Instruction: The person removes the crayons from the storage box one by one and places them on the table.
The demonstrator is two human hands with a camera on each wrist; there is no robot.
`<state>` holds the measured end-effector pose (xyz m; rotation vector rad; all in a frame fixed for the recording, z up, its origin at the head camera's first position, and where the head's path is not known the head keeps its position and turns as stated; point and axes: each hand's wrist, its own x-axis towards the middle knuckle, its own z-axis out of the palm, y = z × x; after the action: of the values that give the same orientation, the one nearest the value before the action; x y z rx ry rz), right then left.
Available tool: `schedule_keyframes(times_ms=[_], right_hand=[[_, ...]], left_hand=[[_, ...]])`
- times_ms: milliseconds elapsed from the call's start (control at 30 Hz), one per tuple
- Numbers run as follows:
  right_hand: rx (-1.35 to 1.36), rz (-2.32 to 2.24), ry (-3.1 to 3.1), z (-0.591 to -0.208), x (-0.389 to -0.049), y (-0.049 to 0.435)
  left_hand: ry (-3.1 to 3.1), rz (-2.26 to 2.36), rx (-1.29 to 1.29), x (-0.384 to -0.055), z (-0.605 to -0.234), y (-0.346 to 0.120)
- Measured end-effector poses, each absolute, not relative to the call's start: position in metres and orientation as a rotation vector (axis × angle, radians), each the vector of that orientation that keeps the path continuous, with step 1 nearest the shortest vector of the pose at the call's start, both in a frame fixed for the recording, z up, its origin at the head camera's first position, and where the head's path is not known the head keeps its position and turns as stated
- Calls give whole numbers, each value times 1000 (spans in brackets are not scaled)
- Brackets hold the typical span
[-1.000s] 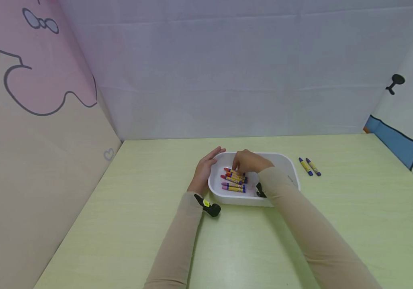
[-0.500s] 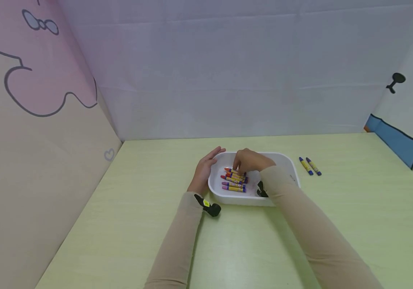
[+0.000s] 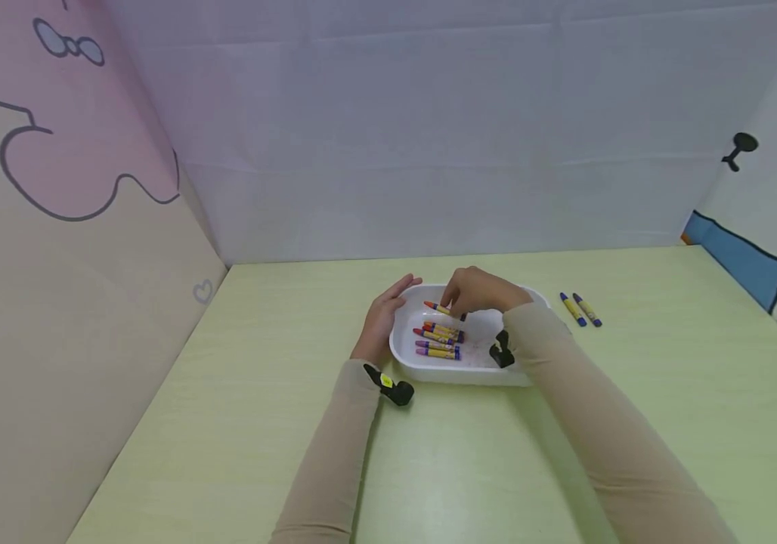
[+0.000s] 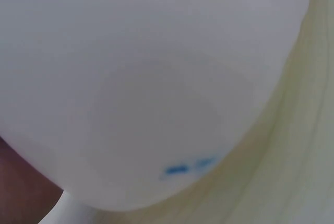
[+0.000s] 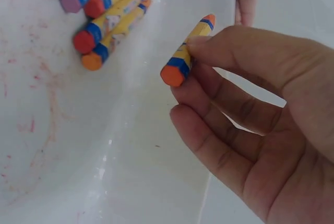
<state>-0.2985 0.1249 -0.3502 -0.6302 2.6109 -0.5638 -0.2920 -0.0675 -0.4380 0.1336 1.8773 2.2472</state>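
Note:
My right hand (image 3: 482, 292) pinches an orange crayon (image 5: 178, 66) between thumb and fingers, held over the white tray (image 3: 456, 373). In the right wrist view the crayon's flat orange end faces the camera, beside its blue-and-yellow wrapper. Against the tray's left end rests my left hand (image 3: 378, 325), fingers extended along the outer wall. The left wrist view is mostly filled by that white wall (image 4: 156, 78). Inside the tray, to the left, several crayons (image 3: 438, 338) lie side by side; red, orange and pinkish ends (image 5: 86, 41) show in the right wrist view.
Two crayons with yellow wrappers and dark blue ends (image 3: 580, 310) lie on the pale wooden table (image 3: 456, 461), right of the tray. A whitish cloth backdrop (image 3: 429, 151) stands behind the table, with printed panels on both sides. Reddish marks stain the tray floor.
My right hand has risen a little and moved away from the row, with the orange crayon lifted off the others. The left hand stays at the tray's left end.

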Motion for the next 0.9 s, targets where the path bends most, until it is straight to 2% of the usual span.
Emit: schedule_keyframes(times_ms=[267,900], right_hand=[[-554,-671,2651,-332,-293,143],[-371,-776,2760,-309,-277,228]], left_hand=[[1856,2252,117,-293,-438,-68],[1838,2244,124,-293,-439,-69]])
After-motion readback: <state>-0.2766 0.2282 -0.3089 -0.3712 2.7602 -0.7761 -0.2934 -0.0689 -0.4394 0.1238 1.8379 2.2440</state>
